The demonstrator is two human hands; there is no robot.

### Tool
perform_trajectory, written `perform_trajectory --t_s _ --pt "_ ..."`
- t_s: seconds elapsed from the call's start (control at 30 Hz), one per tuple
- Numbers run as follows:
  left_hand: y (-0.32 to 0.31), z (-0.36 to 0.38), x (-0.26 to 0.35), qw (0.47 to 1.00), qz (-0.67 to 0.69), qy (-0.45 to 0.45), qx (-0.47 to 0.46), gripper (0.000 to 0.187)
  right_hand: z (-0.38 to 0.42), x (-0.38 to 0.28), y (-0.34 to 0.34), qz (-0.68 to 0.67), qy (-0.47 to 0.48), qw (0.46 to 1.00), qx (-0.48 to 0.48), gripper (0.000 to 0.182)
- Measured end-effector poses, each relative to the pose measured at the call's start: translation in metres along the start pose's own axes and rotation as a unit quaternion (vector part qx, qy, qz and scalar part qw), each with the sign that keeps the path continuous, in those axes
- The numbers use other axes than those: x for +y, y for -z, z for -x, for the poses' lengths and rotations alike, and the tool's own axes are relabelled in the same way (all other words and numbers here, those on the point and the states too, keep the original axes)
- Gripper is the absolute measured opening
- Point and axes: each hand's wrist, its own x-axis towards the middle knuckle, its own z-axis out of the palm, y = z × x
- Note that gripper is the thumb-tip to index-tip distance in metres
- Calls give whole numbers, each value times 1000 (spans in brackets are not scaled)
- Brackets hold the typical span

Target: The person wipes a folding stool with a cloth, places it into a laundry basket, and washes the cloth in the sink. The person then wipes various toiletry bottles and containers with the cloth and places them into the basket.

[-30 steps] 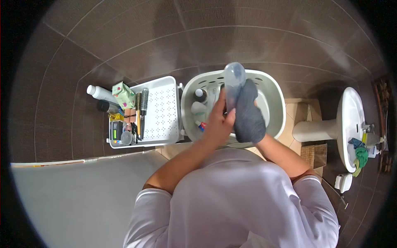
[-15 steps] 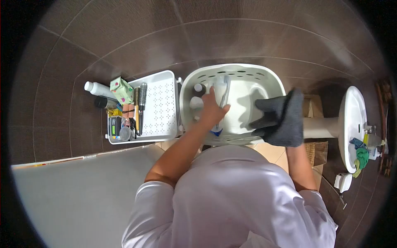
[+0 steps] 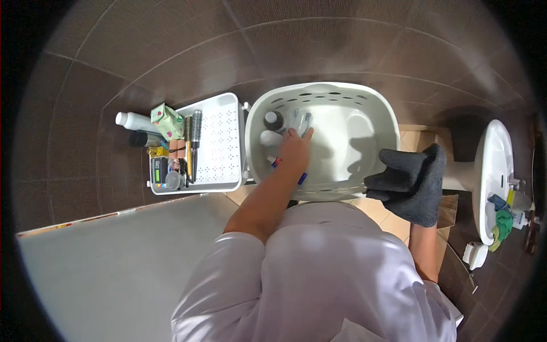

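My left hand (image 3: pixel 296 151) reaches into a large white basket (image 3: pixel 392 114), its fingers round the lower end of a clear plastic item (image 3: pixel 303 121). Beside it, at the basket's left, are a dark bottle with a white cap (image 3: pixel 274 120) and a rounded white item (image 3: pixel 270 138). A red and blue item (image 3: pixel 276 162) lies partly behind my left forearm. A dark grey cloth (image 3: pixel 416 182) covers my right hand just outside the basket's right rim and hangs from it; the fingers are hidden under the cloth.
Left of the basket, a white perforated tray (image 3: pixel 219 142) holds hairbrushes (image 3: pixel 195 137), a green packet (image 3: pixel 167 121) and small items. A white bottle (image 3: pixel 134 121) lies at its edge. On the right is a washbasin (image 3: pixel 490 171) with green cloths (image 3: pixel 501 225).
My left hand has shifted slightly, and the clear item stands less far towards the right. My right hand and the grey cloth have moved right and down, away from over the basket.
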Motion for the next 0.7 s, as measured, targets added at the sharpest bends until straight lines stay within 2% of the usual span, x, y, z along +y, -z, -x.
perform_trajectory --t_s 0.07,0.13,0.2,0.23,0.3,0.33,0.4,0.5,0.57,0.7 --pt "-14 -10 -2 997 -69 19 36 45 -1 -1 2 -24 16 1000 10 44" --pt "-19 -16 -2 995 -86 32 33 46 -3 5 14 -45 35 998 25 47" --pt "-20 -20 -1 994 -99 40 30 48 -5 18 32 159 142 977 21 47" --pt "-19 -21 0 991 -125 39 33 49 -2 15 28 156 140 978 21 47" --pt "-17 -22 1 987 -152 39 33 51 3 5 14 56 106 990 73 55" --pt "-15 -23 2 987 -155 31 25 52 0 9 25 54 104 990 73 55" --pt "-11 -25 4 987 -158 24 16 53 -9 18 54 -41 -60 997 20 60" --pt "-9 -26 5 990 -141 31 -6 55 -5 1 39 -30 74 996 51 61" --pt "-11 -26 4 993 -112 23 44 50 -5 -4 35 -9 109 993 51 61" --pt "0 -26 7 993 -112 39 8 51 -7 -9 31 35 144 988 44 62"
